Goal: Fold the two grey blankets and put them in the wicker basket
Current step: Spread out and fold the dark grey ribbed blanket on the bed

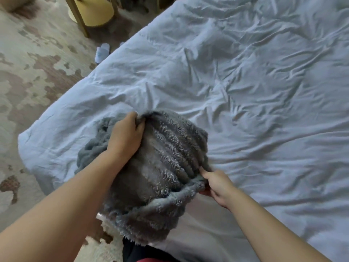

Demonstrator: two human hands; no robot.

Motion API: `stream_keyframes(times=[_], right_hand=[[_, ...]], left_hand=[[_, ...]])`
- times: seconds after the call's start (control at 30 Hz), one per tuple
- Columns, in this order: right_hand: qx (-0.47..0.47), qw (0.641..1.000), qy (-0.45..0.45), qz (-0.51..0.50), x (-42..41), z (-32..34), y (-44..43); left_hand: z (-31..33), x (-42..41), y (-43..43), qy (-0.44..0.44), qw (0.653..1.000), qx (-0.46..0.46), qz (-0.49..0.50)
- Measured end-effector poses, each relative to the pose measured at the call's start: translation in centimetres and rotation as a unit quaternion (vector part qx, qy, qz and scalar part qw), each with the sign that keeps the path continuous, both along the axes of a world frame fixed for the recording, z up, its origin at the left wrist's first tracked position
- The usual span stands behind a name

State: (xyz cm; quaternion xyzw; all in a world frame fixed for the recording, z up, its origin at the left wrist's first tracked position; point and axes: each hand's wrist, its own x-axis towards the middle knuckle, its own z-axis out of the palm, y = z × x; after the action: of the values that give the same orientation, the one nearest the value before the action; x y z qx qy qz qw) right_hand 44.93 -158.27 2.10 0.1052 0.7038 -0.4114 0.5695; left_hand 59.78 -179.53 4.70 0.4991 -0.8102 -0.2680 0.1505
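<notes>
Grey fleece blanket (160, 167) bunched at near edge of bed (245, 82). Left hand (125, 133) grips far fold; right hand (217, 184) pinches right corner, apparently tight.

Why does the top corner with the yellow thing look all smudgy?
In the head view, the yellow stool and rug are smeared, likely by motion blur; the grey blanket and both hands, left and right, look sharper; light is soft, no glare.

The blanket (160, 163) is dark grey with ribbed, curly pile (paler grey at its hem). The bed sheet (245, 82) is pale blue-white. At far left, the carpet (28, 72) is beige with brown blotches; the stool (94, 12) is yellow.
</notes>
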Motion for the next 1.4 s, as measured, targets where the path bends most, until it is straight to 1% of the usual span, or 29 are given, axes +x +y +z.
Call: stream_keyframes(times=[0.07,0.1,0.13,0.2,0.33,0.47,0.53,0.57,0.6,0.63,0.67,0.7,0.73,0.77,0.8,0.83,0.87,0.9,0.93,0.97,1.0,1.03,1.1,1.13,1.2,1.27,1.33,1.37,1.4], right_hand=[[-0.046,0.997,-0.014,-0.058,-0.1,0.3,0.0],[-0.070,0.993,-0.035,-0.090,-0.3,0.6,-0.1],[-0.093,0.987,-0.059,-0.118,-0.4,1.0,-0.4],[-0.112,0.976,-0.109,-0.148,-0.3,2.0,-1.3],[-0.113,0.971,-0.147,-0.151,0.4,3.0,-2.5],[-0.218,0.940,-0.184,-0.189,0.5,4.3,-3.5],[-0.266,0.918,-0.217,-0.197,1.3,4.6,-3.8],[-0.275,0.916,-0.223,-0.186,1.8,4.7,-4.0],[-0.271,0.925,-0.209,-0.165,2.2,4.5,-4.2],[-0.260,0.940,-0.177,-0.135,2.6,4.4,-4.5],[-0.250,0.953,-0.138,-0.103,2.9,4.3,-4.8],[-0.243,0.961,-0.104,-0.075,3.1,4.5,-5.1],[-0.243,0.965,-0.078,-0.052,3.3,4.6,-5.3],[-0.247,0.967,-0.057,-0.032,3.5,4.8,-5.4],[-0.247,0.969,-0.031,-0.011,3.8,4.8,-5.6],[-0.238,0.971,0.008,0.007,4.1,4.9,-5.6],[-0.205,0.975,0.079,0.032,4.4,4.6,-5.6],[-0.146,0.973,0.167,0.063,4.6,4.0,-5.7],[-0.067,0.959,0.257,0.095,4.9,3.3,-5.7],[0.010,0.942,0.317,0.106,5.3,2.7,-5.7],[0.055,0.938,0.327,0.098,5.7,2.2,-5.6],[0.067,0.946,0.304,0.087,5.9,1.7,-5.5],[0.054,0.959,0.268,0.070,6.1,0.8,-5.3],[0.052,0.956,0.276,0.079,6.0,0.4,-5.0],[0.072,0.938,0.313,0.128,5.6,-0.2,-3.9],[0.120,0.925,0.313,0.176,5.3,-0.7,-2.5],[0.164,0.913,0.302,0.221,5.0,-1.2,-1.7],[0.177,0.906,0.296,0.246,4.8,-1.2,-1.8],[0.180,0.900,0.294,0.267,4.8,-1.1,-2.2]], left_hand=[[0.6,0.5,-0.9,0.089,0.988,0.009,0.125],[0.8,0.7,-1.4,0.111,0.975,0.025,0.189],[0.8,1.0,-1.9,0.114,0.963,0.038,0.240],[0.6,1.5,-2.6,0.078,0.953,0.058,0.287],[-0.3,2.0,-3.4,0.005,0.958,0.118,0.262],[-1.0,3.4,-3.7,-0.038,0.960,0.165,0.222],[-0.6,4.1,-3.3,-0.059,0.959,0.152,0.233],[-0.1,4.3,-2.9,-0.071,0.964,0.108,0.232],[0.6,4.5,-2.5,-0.072,0.974,0.034,0.214],[1.3,4.5,-2.1,-0.052,0.984,-0.061,0.162],[1.9,4.3,-1.6,-0.018,0.987,-0.138,0.086],[2.5,3.9,-1.1,0.010,0.985,-0.170,-0.002],[3.2,3.5,-0.5,0.021,0.988,-0.139,-0.063],[3.6,2.8,0.0,0.010,0.994,-0.069,-0.089],[3.7,2.1,0.2,-0.021,0.995,0.007,-0.094],[3.8,1.5,0.4,-0.076,0.991,0.052,-0.098],[3.7,1.0,0.5,-0.147,0.982,0.057,-0.105],[3.7,0.5,0.7,-0.203,0.972,0.043,-0.112],[3.6,0.1,0.9,-0.234,0.965,0.024,-0.114],[3.4,-0.3,1.1,-0.238,0.965,0.004,-0.110],[3.1,-0.6,1.2,-0.224,0.968,-0.011,-0.112],[2.8,-0.9,1.3,-0.204,0.971,-0.027,-0.121],[2.5,-1.1,0.8,-0.145,0.978,-0.047,-0.140],[2.6,-1.1,0.2,-0.114,0.981,-0.059,-0.147],[3.0,-0.8,-1.9,-0.055,0.987,-0.082,-0.125],[3.3,-0.2,-4.9,-0.026,0.997,-0.071,-0.023],[3.3,1.1,-8.0,-0.025,0.994,-0.001,0.105],[3.2,1.8,-9.0,-0.031,0.988,0.036,0.148],[3.2,2.3,-9.7,-0.039,0.984,0.067,0.163]])
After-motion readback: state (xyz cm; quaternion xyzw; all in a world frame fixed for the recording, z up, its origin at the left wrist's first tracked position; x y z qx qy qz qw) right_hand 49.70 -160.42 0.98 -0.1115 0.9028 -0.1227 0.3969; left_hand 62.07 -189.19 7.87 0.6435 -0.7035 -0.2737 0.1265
